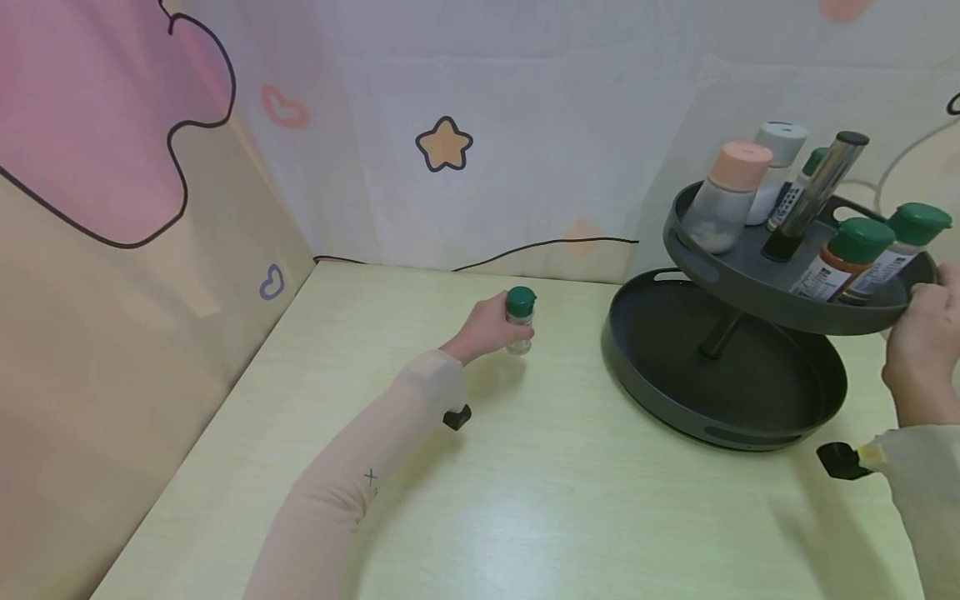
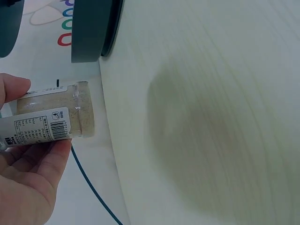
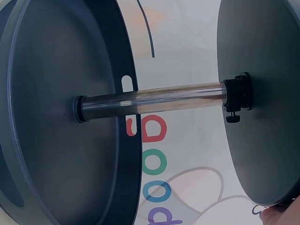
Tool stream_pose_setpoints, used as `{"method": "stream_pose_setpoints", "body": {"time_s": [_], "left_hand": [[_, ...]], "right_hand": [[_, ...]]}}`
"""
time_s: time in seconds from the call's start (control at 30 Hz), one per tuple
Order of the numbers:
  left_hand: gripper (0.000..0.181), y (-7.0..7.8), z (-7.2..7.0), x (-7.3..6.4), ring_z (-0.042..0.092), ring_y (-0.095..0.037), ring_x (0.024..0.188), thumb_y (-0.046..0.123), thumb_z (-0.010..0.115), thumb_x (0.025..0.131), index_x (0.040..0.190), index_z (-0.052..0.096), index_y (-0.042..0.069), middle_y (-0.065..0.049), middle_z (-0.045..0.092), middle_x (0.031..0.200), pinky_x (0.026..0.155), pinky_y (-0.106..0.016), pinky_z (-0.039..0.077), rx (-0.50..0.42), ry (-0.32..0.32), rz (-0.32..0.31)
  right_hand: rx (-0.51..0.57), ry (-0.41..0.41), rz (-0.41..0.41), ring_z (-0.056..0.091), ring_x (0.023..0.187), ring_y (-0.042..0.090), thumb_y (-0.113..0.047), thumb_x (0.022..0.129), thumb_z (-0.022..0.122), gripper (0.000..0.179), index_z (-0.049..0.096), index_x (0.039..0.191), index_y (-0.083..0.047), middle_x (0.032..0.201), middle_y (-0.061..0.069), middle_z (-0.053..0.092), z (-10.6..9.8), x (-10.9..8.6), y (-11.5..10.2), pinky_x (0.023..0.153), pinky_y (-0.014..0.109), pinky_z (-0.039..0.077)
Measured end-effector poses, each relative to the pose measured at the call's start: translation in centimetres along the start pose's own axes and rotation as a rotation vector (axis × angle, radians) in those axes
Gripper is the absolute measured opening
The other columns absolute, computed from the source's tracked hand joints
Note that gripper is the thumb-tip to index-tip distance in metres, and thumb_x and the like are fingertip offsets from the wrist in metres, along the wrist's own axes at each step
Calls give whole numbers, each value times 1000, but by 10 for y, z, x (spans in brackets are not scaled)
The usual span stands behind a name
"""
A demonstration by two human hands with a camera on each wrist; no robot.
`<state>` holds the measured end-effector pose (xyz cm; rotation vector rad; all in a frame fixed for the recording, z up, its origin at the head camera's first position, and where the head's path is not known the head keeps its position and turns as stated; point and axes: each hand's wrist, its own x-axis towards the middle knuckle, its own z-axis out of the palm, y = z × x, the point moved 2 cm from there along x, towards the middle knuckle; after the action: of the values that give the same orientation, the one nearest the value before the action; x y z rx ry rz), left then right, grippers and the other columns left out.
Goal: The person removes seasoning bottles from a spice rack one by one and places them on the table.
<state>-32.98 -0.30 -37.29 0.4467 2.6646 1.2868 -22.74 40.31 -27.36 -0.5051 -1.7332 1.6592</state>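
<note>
In the head view my left hand (image 1: 487, 327) grips a small clear spice jar (image 1: 521, 303) with a green cap, held upright over the table. The left wrist view shows the jar (image 2: 49, 117) holding pale tan powder, its printed label bearing a barcode. At the far right my right hand (image 1: 926, 354) holds the rim of the upper tray (image 1: 840, 315) of a dark two-tier rack. Below it lies the bare lower tray (image 1: 750, 383). Between the tiers runs a shiny post (image 3: 164, 99). Only fingertips (image 3: 279, 216) of that hand show in the right wrist view.
Several containers stand on the upper tray, among them a pink-capped bottle (image 1: 727, 200), a white-capped bottle (image 1: 780, 150), a green-capped jar (image 1: 858, 242) and another green-capped jar (image 1: 917, 223). The upper tray's post (image 1: 817, 192) rises there. A patterned cloth (image 1: 525, 167) backs the pale table (image 1: 570, 500).
</note>
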Motion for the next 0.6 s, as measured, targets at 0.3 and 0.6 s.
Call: {"method": "stream_pose_setpoints", "body": {"time_s": [0.3, 0.6], "left_hand": [[40, -13, -2, 1, 55, -23, 104, 21, 65, 75, 109, 49, 8, -8, 58, 110, 90, -41, 43, 23, 22, -38], [39, -24, -6, 1, 55, -23, 100, 21, 65, 74, 106, 48, 7, -9, 59, 107, 89, -39, 44, 41, 67, -85]], "right_hand": [[-14, 3, 2, 41, 73, 0, -15, 94, 25, 25, 49, 92, -24, 81, -9, 46, 0, 0, -1, 60, 10, 30], [-50, 2, -6, 40, 75, 0, -15, 94, 25, 26, 49, 92, -25, 83, -10, 45, 0, -1, -1, 61, 10, 30]]}}
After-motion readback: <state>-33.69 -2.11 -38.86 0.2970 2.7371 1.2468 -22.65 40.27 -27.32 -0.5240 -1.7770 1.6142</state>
